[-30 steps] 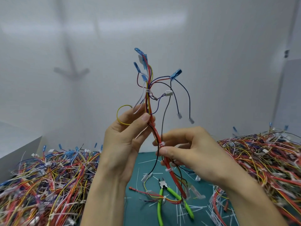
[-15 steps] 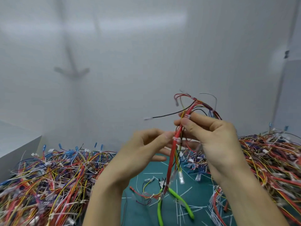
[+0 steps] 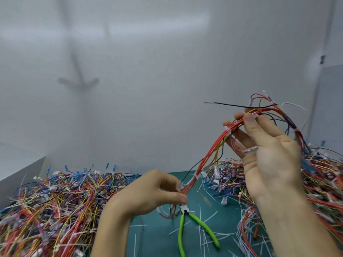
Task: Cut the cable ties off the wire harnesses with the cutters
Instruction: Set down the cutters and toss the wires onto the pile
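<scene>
A wire harness point(image 3: 209, 156) of mostly red wires stretches between my two hands, bound by white cable ties point(image 3: 228, 131). My left hand point(image 3: 157, 193) pinches its lower end just above the green mat point(image 3: 163, 236). Raised at the right, my right hand point(image 3: 267, 145) holds the upper end between thumb and fingers, where the wires fan out and one black wire sticks out to the left. The cutters point(image 3: 187, 227), with green handles spread apart, lie on the mat below my left hand, untouched.
A big heap of coloured wire harnesses point(image 3: 55, 204) fills the left side, another heap point(image 3: 319, 182) the right. Cut white tie pieces point(image 3: 206, 236) litter the mat. White walls enclose the back and sides.
My right hand has lifted the harness end up and to the right. My left hand has dropped lower along the bundle, so the harness now runs slanted between them.
</scene>
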Motion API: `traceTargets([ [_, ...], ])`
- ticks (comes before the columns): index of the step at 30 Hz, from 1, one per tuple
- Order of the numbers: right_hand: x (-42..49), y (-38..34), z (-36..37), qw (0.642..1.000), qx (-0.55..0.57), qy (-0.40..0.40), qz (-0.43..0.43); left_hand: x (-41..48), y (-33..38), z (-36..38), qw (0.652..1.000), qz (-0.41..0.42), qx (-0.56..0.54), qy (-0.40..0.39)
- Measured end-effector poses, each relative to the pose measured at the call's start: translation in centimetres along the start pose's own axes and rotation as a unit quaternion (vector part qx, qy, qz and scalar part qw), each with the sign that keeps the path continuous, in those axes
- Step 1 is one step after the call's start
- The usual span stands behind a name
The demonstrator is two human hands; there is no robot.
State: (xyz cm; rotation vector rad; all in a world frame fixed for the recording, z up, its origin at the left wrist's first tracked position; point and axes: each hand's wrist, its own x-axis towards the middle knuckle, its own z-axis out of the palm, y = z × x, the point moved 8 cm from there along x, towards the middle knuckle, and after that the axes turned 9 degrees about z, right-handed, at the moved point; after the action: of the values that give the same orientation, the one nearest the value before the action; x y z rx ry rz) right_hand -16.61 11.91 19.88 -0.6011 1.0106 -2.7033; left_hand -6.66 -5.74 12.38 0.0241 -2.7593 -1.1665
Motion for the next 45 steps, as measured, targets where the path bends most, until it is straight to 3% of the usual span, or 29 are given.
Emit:
traceTargets([
  [4,0.2,0.0,-0.5,1.000,0.025,0.017,0.002,-0.2,-0.6,-2.6,0.984,-0.007,-0.056,0.167],
  [7,0.4,0.4,-0.7,0.999,0.044,0.019,0.022,-1.3,-0.3,-5.3,0.936,0.027,-0.146,0.320],
  [12,0.7,1.4,-0.6,0.995,0.069,0.005,0.065,-2.5,1.0,-6.8,0.871,0.102,-0.278,0.392],
  [16,0.6,1.1,-0.1,0.997,0.047,-0.015,0.063,-2.8,1.7,-6.8,0.858,0.121,-0.317,0.385],
  [19,0.3,0.6,0.7,0.997,-0.005,-0.053,0.057,-2.4,1.2,-6.5,0.877,0.099,-0.293,0.368],
  [22,-0.1,0.5,1.4,0.990,-0.081,-0.101,0.061,-1.7,-0.2,-5.7,0.908,0.047,-0.231,0.346],
  [25,-0.1,0.7,1.5,0.973,-0.196,-0.110,0.045,-0.9,-1.4,-5.1,0.954,0.013,-0.053,0.294],
  [27,0.2,1.0,1.2,0.962,-0.251,-0.102,0.032,-0.4,-1.9,-4.6,0.968,-0.004,0.040,0.249],
  [32,1.9,1.8,-0.3,0.940,-0.330,-0.080,0.018,0.9,-3.1,-2.1,0.985,-0.039,0.087,0.143],
  [38,5.3,1.8,-1.6,0.947,-0.309,-0.078,0.044,2.4,-3.1,0.3,0.987,-0.040,0.121,0.095],
  [40,6.7,2.2,-2.7,0.953,-0.293,-0.051,0.064,2.9,-2.9,1.1,0.987,-0.038,0.130,0.082],
  [42,8.2,3.3,-5.0,0.950,-0.297,0.024,0.098,3.1,-3.2,1.9,0.988,-0.047,0.136,0.056],
  [45,9.5,5.5,-9.6,0.908,-0.359,0.163,0.139,3.0,-4.3,2.7,0.983,-0.074,0.167,0.015],
])
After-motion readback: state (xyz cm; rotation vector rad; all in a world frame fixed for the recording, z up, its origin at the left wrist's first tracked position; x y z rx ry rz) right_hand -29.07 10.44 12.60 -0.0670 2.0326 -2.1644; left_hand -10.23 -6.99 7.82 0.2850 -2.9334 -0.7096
